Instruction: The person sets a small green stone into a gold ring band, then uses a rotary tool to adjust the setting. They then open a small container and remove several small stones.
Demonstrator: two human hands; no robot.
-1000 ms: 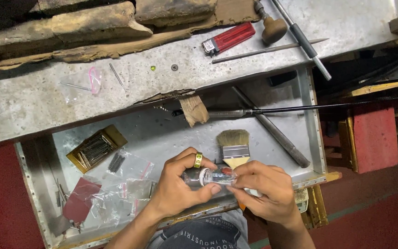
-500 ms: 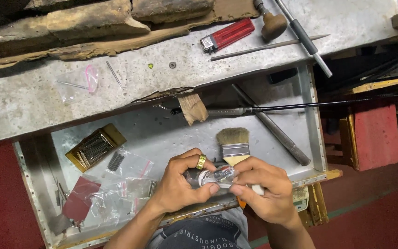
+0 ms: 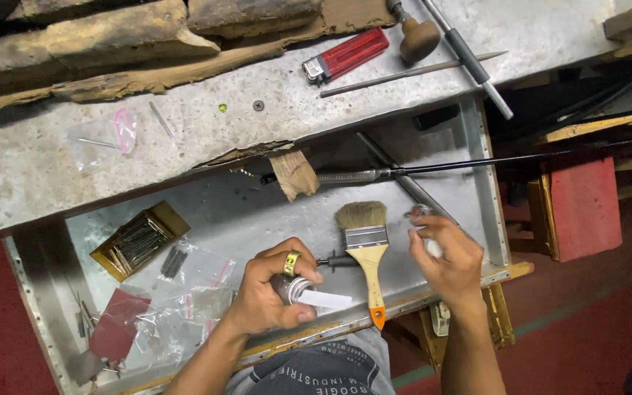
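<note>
My left hand (image 3: pixel 268 296), with a yellow ring on one finger, grips a small grey roll (image 3: pixel 292 287) low over the metal drawer tray (image 3: pixel 257 208). A white strip (image 3: pixel 325 299) sticks out of the roll to the right. My right hand (image 3: pixel 444 256) is apart from it, right of the paintbrush (image 3: pixel 366 245), with its fingers pinched on a small whitish piece (image 3: pixel 420 214); what the piece is cannot be made out. The brush lies flat in the tray between my two hands, bristles pointing away from me.
An open box of thin metal pins (image 3: pixel 137 241), clear plastic bags (image 3: pixel 184 292) and a red sheet (image 3: pixel 115 325) lie at the tray's left. A long dark rod (image 3: pixel 491 159) crosses the tray. On the bench above are a red lighter (image 3: pixel 345 55), a file (image 3: pixel 411 73) and rough wood (image 3: pixel 111 44).
Both hands were together on the small roll. My right hand has let go and moved right, past the brush, while the left keeps the roll with a white strip now showing.
</note>
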